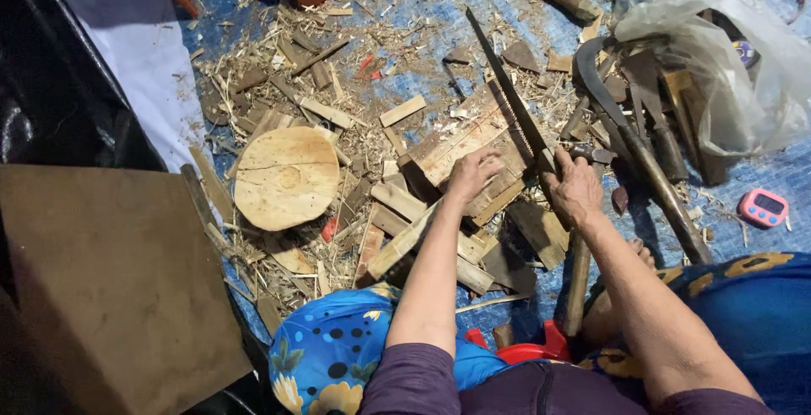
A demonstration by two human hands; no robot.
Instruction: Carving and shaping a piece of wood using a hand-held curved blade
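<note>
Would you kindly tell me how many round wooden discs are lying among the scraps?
1: a pale round wooden disc lies left of the left hand, amid wood scraps; others may be buried.

A round wood slab [285,177] is lying left of the wooden plank [469,140], with the handsaw [507,98] crossing over it. A sickle [629,140] is sitting to the right, a plastic bag [726,51] behind it, and a digital timer [763,208] lying farthest right.
</note>
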